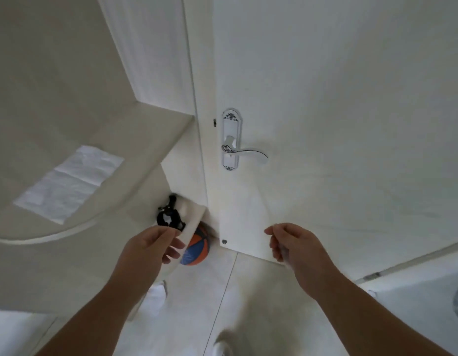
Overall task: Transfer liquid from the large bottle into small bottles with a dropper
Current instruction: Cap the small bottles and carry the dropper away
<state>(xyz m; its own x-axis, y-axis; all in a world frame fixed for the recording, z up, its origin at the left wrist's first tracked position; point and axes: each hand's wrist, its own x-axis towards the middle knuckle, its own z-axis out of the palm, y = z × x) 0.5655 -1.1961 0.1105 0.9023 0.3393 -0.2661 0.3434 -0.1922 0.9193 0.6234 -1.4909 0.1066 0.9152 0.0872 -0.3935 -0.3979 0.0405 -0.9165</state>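
both hands, left hand (152, 246) and right hand (293, 246), hang loose and empty before a white door (325, 98) over pale floor tiles (261, 304).

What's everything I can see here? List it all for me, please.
door: one, white, shut, centre and right
door handle: one, white lever on a patterned plate, at the door's left edge
table: one, white, rounded edge, left
plastic sheet: one, clear, lying on the table
ball: one, orange and blue, on the floor by the door
black object: one, too blurred to identify, above the ball
floor: pale tiles, bottom
left hand: empty, fingers loosely curled
right hand: empty, fingers loosely curled
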